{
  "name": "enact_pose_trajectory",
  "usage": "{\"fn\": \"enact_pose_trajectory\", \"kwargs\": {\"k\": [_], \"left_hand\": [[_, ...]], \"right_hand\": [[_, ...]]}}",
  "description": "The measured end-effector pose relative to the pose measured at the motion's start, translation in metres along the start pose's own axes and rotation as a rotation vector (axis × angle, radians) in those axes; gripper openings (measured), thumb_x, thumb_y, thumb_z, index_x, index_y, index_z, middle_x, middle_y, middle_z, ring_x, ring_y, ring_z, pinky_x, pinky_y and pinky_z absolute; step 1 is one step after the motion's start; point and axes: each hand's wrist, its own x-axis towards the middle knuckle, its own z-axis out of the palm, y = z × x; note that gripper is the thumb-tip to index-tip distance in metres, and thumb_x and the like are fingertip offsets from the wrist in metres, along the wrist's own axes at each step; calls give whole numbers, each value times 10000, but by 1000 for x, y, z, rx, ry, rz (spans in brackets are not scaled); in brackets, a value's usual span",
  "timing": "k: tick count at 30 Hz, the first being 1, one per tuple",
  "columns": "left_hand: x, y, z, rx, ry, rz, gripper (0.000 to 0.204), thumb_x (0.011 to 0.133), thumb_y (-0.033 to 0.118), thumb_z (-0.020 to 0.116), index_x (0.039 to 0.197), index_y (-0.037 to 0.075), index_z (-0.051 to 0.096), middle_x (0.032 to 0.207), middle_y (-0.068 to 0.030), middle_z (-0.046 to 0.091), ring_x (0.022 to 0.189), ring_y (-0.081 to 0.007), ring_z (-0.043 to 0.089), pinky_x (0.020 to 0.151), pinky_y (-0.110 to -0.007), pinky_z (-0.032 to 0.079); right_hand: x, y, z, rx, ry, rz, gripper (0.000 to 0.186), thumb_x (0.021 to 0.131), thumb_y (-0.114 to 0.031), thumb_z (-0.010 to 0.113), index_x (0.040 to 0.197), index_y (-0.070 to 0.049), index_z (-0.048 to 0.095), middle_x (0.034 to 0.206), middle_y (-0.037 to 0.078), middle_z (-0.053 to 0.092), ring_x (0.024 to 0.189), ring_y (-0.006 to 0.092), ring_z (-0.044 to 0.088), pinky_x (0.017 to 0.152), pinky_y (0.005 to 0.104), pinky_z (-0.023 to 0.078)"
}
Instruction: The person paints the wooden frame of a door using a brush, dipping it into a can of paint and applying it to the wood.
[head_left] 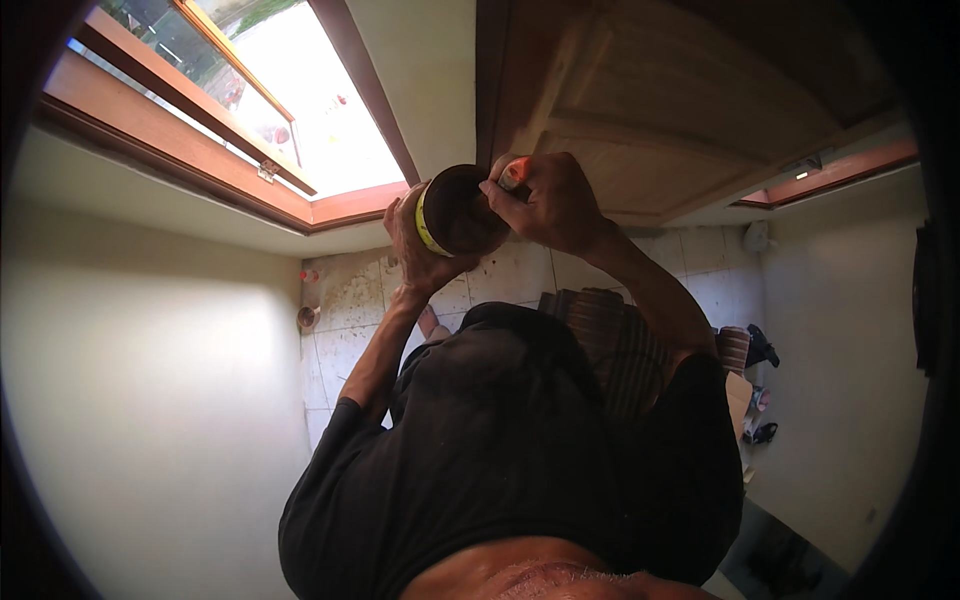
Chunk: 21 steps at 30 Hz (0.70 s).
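While the left hand (408, 240) grips the can (426, 230) out beyond the black shirt (500, 420), the right hand (558, 205) pinches an orange handle (516, 174) at its mouth, lower end hidden! Steady now: best keep that can firm, scrape lightly inside, and let drips miss the floor (345, 300).

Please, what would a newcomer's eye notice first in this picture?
Probably the bright, wood-framed window at the upper left. Next comes the dark-mouthed container with a yellow side, near the upper centre, held by the left hand, while the right hand grips a red-ended tool beside its mouth. A large wooden panel fills much of the upper right.
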Motion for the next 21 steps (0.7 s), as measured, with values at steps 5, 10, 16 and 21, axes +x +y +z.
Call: {"fn": "enact_pose_trajectory", "kwargs": {"k": [5,10,16,21], "left_hand": [[1,4,1,-31,43,53,987,505,385,913,1306,71,430,1212,-99,529,1155,-276,482,1015,-455,316],[-4,-4,5,13,6,24,1040,454,368,896,1328,74,414,1269,-117,516,1211,-303,467,1057,-480,283],[1,-1,7,1,-52,0,1074,427,391,922,1320,74,416,1265,-108,524,1206,-309,458,1051,-481,294],[-1,-3,8,-49,-26,-22,1113,401,385,930,1325,73,396,1250,-100,527,1195,-325,443,1035,-485,314]], "right_hand": [[0,1,5,-34,29,-2,196,815,-212,692,713,-50,651,605,135,616,571,319,638,543,386,495],[1,-3,0,-10,56,27,146,826,-170,693,749,-51,658,618,109,635,569,262,654,536,343,494],[-1,2,9,-170,25,-63,127,818,-169,699,760,-62,659,642,114,642,583,294,646,549,354,504],[2,-7,-7,-129,83,-44,125,813,-165,700,755,-67,648,642,111,639,579,301,640,547,367,500]]}}
